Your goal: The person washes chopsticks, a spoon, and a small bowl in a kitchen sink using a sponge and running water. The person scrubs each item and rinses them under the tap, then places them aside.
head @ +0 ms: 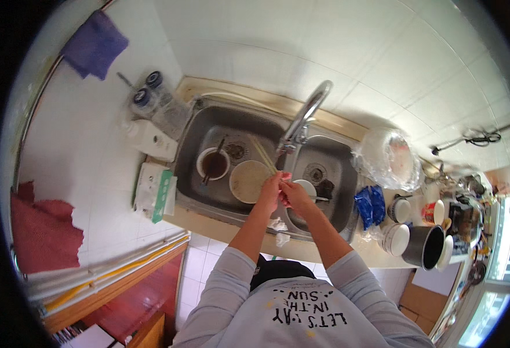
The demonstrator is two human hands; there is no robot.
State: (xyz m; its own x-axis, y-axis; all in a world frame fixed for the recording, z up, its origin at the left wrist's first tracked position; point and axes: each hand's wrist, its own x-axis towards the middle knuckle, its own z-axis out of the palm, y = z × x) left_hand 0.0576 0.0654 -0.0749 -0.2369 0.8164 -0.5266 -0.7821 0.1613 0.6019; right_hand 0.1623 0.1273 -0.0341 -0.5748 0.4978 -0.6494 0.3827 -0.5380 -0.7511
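Observation:
My left hand point(272, 188) and my right hand point(293, 196) meet over the divider of a double-basin steel sink, both closed around a bunch of light chopsticks point(262, 152). The chopsticks point up and left over the left basin point(190, 182). Below them sits a wide, shallow round dish point(248, 182). Farther left, a white bowl point(214, 164) holds brown liquid with a dark utensil in it. Partly hidden by my right hand, a small white bowl point(306, 188) lies in the right basin point(342, 165), beside a dark scrubber or rag point(326, 189).
A chrome faucet point(309, 113) arches over the divider. Left of the sink stand a white pump bottle point(153, 140) and a tissue pack point(153, 191). To the right are plastic-wrapped dishes point(389, 158), a blue plastic packet point(370, 206), stacked bowls point(396, 239) and a dark pot point(424, 247).

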